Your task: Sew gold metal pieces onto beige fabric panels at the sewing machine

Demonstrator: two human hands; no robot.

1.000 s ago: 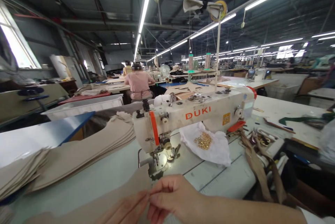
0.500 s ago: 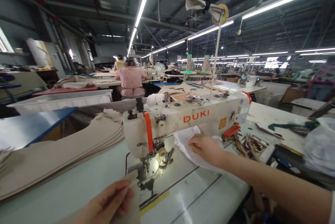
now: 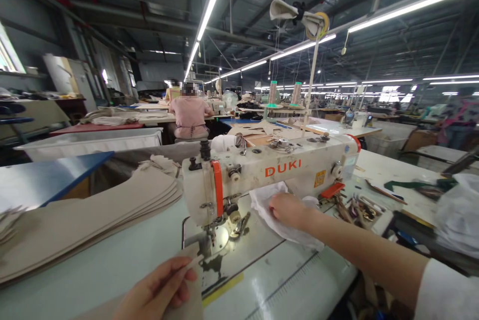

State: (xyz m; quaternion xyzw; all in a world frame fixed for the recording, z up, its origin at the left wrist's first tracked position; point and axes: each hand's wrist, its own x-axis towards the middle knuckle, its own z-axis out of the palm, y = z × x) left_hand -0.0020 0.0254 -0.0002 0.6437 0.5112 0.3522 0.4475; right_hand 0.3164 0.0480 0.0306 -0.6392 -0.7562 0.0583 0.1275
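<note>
While my left hand (image 3: pixel 160 292) pinched the beige piece (image 3: pixel 195 299) just before the needle plate, my right hand (image 3: pixel 286 208) sat on the white cloth (image 3: pixel 295 235) under the sewing machine (image 3: pixel 277 170); finger state unclear. Pale table (image 3: pixel 112 260), stacked beige panels (image 3: pixel 93 215) left, strip-lit factory hall beyond.

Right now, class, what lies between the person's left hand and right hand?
In the head view, the sewing machine's lit needle plate lies between the left hand, pinching beige fabric, and the right hand.

"DUKI", orange letters, on sewing machine (image 3: pixel 284 167) arm.
</note>
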